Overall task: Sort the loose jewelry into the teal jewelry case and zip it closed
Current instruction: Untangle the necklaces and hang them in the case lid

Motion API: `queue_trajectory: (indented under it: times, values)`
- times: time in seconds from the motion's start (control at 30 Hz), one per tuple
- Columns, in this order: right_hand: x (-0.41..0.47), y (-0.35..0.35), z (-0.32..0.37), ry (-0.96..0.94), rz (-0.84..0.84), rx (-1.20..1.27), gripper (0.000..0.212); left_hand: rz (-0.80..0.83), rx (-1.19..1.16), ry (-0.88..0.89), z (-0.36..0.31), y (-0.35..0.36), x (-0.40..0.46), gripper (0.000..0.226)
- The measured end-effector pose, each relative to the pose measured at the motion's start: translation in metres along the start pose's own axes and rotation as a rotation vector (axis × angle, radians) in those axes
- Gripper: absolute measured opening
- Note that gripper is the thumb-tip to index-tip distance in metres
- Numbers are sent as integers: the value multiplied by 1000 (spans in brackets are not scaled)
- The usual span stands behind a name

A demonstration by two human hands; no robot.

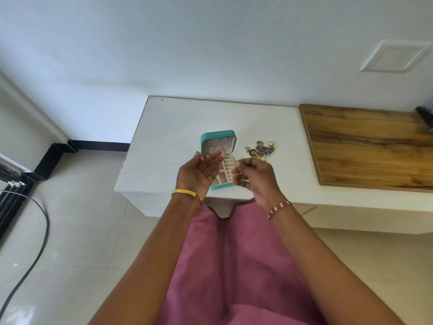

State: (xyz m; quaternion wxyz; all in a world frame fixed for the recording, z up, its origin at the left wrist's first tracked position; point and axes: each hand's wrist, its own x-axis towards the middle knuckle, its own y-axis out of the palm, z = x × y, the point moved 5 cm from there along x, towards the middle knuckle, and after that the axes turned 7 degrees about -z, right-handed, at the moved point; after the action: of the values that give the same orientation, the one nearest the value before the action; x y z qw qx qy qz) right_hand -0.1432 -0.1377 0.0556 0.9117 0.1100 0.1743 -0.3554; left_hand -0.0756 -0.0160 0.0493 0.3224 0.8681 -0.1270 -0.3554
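Observation:
The teal jewelry case (218, 135) lies open on the white table (168, 127), its lid standing up at the back and its pale compartments showing. A pile of loose jewelry (260, 149), gold rings and dark pieces, lies just right of it. My left hand (199, 172) hovers over the case's left side, palm up, fingers straight. My right hand (255, 175) is over the case's right edge with fingers curled; whether it pinches a small piece I cannot tell. A small piece shows at the table edge behind my left hand.
A wooden board (370, 146) covers the table's right part. A dark object (425, 116) sits at the far right edge. A black cable (35, 242) runs over the tiled floor on the left. A pink garment (234, 266) covers my lap.

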Motion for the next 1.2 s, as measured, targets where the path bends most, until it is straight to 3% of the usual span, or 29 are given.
queue_trajectory:
  times: [0.13,0.3,0.37,0.53,0.6,0.87,1.03,1.2]
  values:
    - [-3,5,-37,197,87,51,10,-8,-41,13,1,15,-7,31]
    - [-10,24,-56,442,242,399,12,-87,70,-1,20,27,-11,29]
    - [-10,24,-57,499,246,488,20,-132,269,86,23,26,-9,27]
    - [1,11,-55,545,151,610,30,-141,1063,392,20,31,-6,21]
    - [5,6,-55,549,121,601,30,-128,1285,457,23,33,-5,15]
    - [26,-6,-61,581,42,569,24,5,1801,576,37,43,9,32]
    - [52,-16,-53,486,-12,500,22,-26,1770,642,36,39,16,32]
    - [91,-34,-39,235,-158,51,17,-79,1756,544,41,19,32,28]
